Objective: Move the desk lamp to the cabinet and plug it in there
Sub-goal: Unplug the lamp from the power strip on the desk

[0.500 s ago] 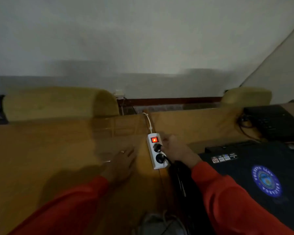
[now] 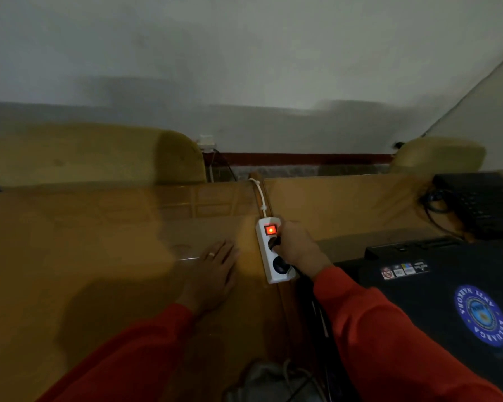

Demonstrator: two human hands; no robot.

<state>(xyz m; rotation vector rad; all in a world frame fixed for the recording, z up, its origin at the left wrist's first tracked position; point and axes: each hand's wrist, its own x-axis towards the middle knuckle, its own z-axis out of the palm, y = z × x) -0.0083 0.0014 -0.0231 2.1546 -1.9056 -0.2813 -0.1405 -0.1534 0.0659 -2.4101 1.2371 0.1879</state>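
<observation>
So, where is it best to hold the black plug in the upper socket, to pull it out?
Pinch the plug body by its two sides, not its cable, coming from above. It stands up out of the white power strip, so pull straight up. The left hand, flat beside, could press the strip down.

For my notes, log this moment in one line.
right hand gripping plug in power strip | left hand flat on desk | switch lit

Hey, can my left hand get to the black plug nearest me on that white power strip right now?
Probably yes. The left hand lies flat on the wooden desk beside the white power strip, nothing between them. The near black plug is uncovered; the right hand is at the middle socket.
</observation>
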